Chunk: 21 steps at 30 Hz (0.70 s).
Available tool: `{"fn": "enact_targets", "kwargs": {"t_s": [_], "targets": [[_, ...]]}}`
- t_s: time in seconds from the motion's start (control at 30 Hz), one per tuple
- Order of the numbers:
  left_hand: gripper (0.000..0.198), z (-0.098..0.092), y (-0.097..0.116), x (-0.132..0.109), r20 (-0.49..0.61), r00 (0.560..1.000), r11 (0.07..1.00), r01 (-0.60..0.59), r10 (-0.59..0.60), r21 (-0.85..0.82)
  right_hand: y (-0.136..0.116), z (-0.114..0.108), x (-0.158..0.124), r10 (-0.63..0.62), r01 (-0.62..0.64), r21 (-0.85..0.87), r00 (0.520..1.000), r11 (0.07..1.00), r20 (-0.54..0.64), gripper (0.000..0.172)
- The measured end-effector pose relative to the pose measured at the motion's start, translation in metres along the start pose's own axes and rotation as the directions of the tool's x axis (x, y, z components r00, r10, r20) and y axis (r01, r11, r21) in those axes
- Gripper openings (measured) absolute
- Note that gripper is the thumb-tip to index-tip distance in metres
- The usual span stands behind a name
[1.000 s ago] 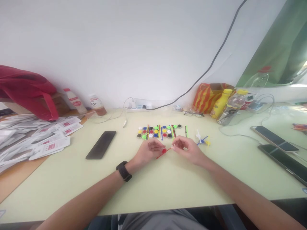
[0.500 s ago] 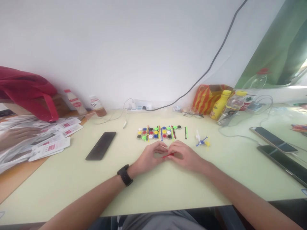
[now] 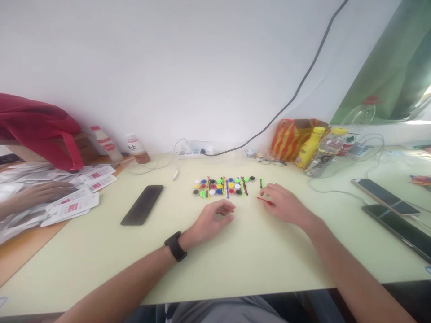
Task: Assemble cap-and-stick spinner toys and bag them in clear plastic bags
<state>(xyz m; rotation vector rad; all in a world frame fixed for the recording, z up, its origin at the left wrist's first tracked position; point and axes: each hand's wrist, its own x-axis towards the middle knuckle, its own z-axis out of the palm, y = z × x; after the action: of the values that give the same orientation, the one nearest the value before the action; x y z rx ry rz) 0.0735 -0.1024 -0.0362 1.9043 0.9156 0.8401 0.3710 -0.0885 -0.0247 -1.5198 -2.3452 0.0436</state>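
Observation:
My right hand point(image 3: 283, 204) reaches forward over the pale green table point(image 3: 235, 255) and pinches a thin red stick point(image 3: 264, 200) at its fingertips, just right of a cluster of small coloured round discs and sticks point(image 3: 222, 185). A black and green stick point(image 3: 261, 183) lies just beyond that hand. My left hand point(image 3: 212, 220), with a black watch point(image 3: 175, 246) on its wrist, rests curled on the table below the discs, and nothing shows in it.
A black phone point(image 3: 142, 204) lies left of centre. Another person's hand point(image 3: 40, 193) rests on white packets at the left. Bottles point(image 3: 316, 146), an orange bag point(image 3: 289, 134), a power strip point(image 3: 195, 150) and two phones point(image 3: 384, 195) line the back and right.
My hands, joined on the red stick before, have parted. The right hand carried the stick forward and right, covering the small blue and white piece. The other person's hand moved further in.

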Motion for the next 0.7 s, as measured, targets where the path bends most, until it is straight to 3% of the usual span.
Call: {"fn": "enact_targets", "kwargs": {"t_s": [0.2,0.4,0.53,0.7], "targets": [[0.016,0.000,0.001,0.000,0.006,1.000,1.000,0.008,-0.008,0.011,0.032,0.007,-0.004,0.100,-0.116,-0.213,0.991,0.970,-0.084,0.039],[0.014,-0.001,0.005,0.000,0.011,1.000,1.000,0.020,-0.020,0.015,0.021,0.016,0.001,0.009,-0.029,-0.195,0.995,0.980,-0.100,0.050],[0.013,-0.001,0.007,0.000,0.022,1.000,1.000,0.019,-0.019,0.017,0.009,0.023,0.004,-0.042,0.029,-0.149,0.996,0.988,-0.082,0.046],[0.012,0.000,0.006,0.000,0.026,1.000,1.000,0.013,-0.013,0.015,0.003,0.023,0.006,-0.029,0.020,-0.140,0.998,0.990,-0.063,0.027]]}}
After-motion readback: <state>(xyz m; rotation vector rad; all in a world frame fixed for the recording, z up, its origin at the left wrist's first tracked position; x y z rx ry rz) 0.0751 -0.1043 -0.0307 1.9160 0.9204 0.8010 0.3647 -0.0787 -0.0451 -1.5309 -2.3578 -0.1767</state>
